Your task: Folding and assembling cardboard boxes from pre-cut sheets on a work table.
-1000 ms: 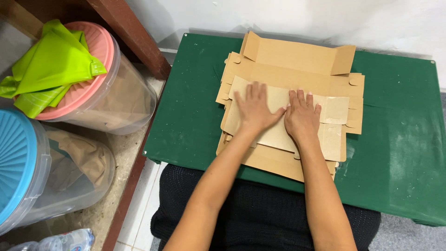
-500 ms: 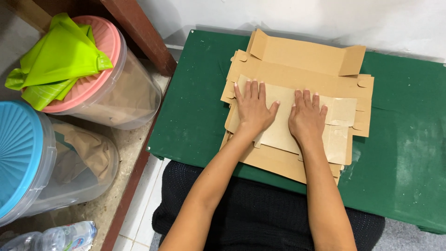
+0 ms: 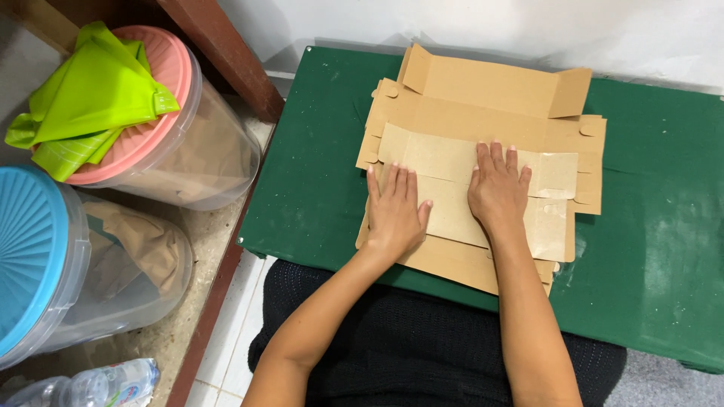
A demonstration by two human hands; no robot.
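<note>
While both palms bear down: flat brown cardboard box blank [image 3: 483,120] lying unfolded on green table top [image 3: 317,151], near the wall edge.
Left hand [image 3: 394,212]: palm down, fingers together and straight, thumb angled out toward the other hand; resting on the near left part of the folded-in panel [image 3: 452,203].
Right hand [image 3: 498,190]: palm down, fingers slightly spread, pointing away from the body; pressed flat on the middle of the same panel.
Grasp: neither hand gripping or pinching anything (flat contact only).
Cardboard: several layers stacked, far flap [image 3: 494,83] raised a little at its corners, side tabs sticking out left and right; near edge reaching the table's front rim.
Table: scuffed green surface, pale smears on the right side.
Lap: dark knitted garment [image 3: 422,339] just below the table's front edge.
Left of table: clear tub with pink lid [image 3: 162,83], lime-green cloth [image 3: 90,98] draped over it; clear tub with blue lid [image 3: 30,249] nearer, brown material inside.
Bottom left corner: plastic water bottle [image 3: 98,386] lying on the floor.
</note>
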